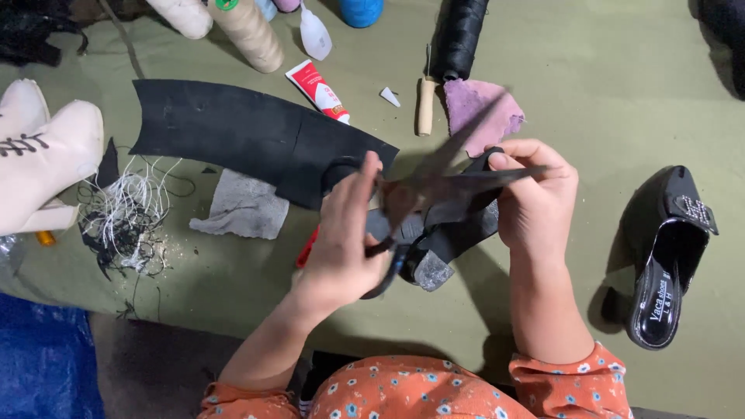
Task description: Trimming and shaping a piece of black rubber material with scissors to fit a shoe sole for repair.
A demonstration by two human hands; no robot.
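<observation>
On the olive cloth [543, 70], left hand [345, 240] grips scissors [434, 194], right hand [535, 194] holds a black shoe [454, 237].

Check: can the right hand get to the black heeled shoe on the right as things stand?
Probably not right away: the right hand is gripping a dark shoe piece. The path to the black heeled shoe looks free of obstacles.

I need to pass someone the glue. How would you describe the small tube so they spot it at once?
Start at the big black rubber sheet across the olive table. At its upper edge, below the cream thread cone, lies the small tube, slanted. It is the only white tube with a red band; the white bottle nearby is plain.
</observation>
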